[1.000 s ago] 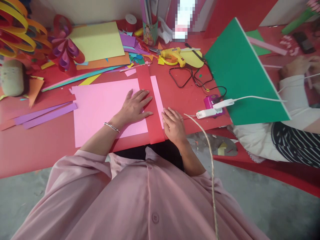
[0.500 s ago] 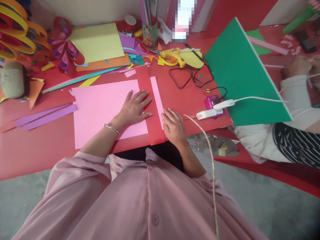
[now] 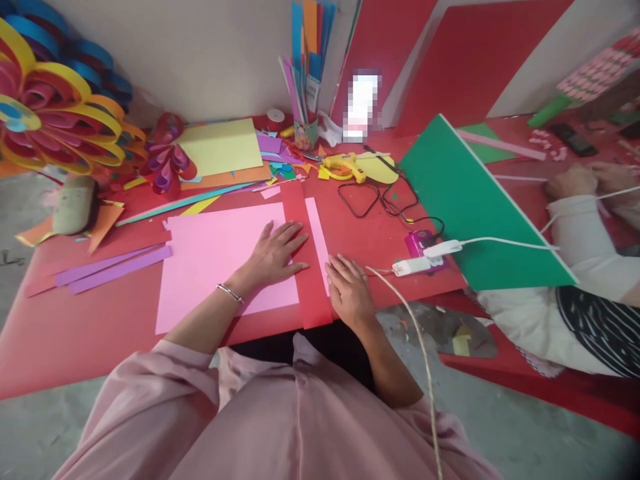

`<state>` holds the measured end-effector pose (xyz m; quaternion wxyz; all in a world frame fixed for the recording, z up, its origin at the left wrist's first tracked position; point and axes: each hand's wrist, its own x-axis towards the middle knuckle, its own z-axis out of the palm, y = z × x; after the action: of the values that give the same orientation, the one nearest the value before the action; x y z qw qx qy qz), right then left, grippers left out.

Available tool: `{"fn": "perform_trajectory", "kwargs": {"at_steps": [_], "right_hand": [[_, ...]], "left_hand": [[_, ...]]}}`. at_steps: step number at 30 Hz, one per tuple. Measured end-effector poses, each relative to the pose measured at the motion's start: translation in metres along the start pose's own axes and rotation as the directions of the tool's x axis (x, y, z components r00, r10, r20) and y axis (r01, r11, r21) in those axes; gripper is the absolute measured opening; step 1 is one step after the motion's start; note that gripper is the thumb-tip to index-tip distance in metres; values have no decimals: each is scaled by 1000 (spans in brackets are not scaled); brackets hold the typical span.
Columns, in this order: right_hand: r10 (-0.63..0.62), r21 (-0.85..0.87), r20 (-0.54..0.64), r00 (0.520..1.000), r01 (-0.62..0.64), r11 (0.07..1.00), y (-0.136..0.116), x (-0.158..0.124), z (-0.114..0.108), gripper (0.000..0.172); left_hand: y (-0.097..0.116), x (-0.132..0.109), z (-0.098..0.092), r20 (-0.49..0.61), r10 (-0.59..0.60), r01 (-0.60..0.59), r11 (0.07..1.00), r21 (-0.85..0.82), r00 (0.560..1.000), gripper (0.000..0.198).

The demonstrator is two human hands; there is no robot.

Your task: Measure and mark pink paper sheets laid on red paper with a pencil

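Observation:
A large pink sheet (image 3: 215, 260) lies on the red table in front of me. Across its right part lies a red strip (image 3: 313, 287), and a narrow band of pink (image 3: 317, 233) shows along the strip's right side. My left hand (image 3: 277, 252) rests palm down with fingers spread, over the pink sheet and onto the red strip. My right hand (image 3: 349, 288) lies at the right edge of the pink band, its fingers touching the table, stretched and slightly bent. What is under its fingertips, if anything, is hidden.
Behind the sheet are a yellow glue gun (image 3: 345, 167), paper scraps and a pale yellow sheet (image 3: 225, 147). Purple strips (image 3: 120, 270) lie left. At right are a power strip (image 3: 420, 263), cables and a green board (image 3: 480, 213), with another person's hands (image 3: 575, 180) beyond.
The camera view has tilted up, so the table appears lower and more of the wall shows. My hands and the papers keep nearly the same places relative to each other.

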<state>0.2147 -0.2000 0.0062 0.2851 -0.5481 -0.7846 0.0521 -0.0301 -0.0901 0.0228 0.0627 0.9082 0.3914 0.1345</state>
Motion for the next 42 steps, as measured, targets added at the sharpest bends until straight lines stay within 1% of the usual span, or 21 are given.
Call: {"fn": "perform_trajectory", "kwargs": {"at_steps": [6, 20, 32, 42], "right_hand": [[26, 12, 9, 1000, -26, 1000, -1, 0, 0, 46], [30, 17, 35, 999, -30, 999, 0, 0, 0, 44], [23, 3, 10, 1000, -23, 1000, 0, 0, 0, 45], [74, 21, 80, 994, -76, 997, -2, 0, -2, 45]], "left_hand": [[-1, 0, 1, 5, 1, -1, 1000, -6, 1000, 73], [-1, 1, 1, 5, -2, 3, 1000, -25, 1000, 73], [-1, 0, 1, -5, 7, -7, 1000, -10, 1000, 73], [0, 2, -3, 34, -21, 23, 998, -61, 999, 73]]}}
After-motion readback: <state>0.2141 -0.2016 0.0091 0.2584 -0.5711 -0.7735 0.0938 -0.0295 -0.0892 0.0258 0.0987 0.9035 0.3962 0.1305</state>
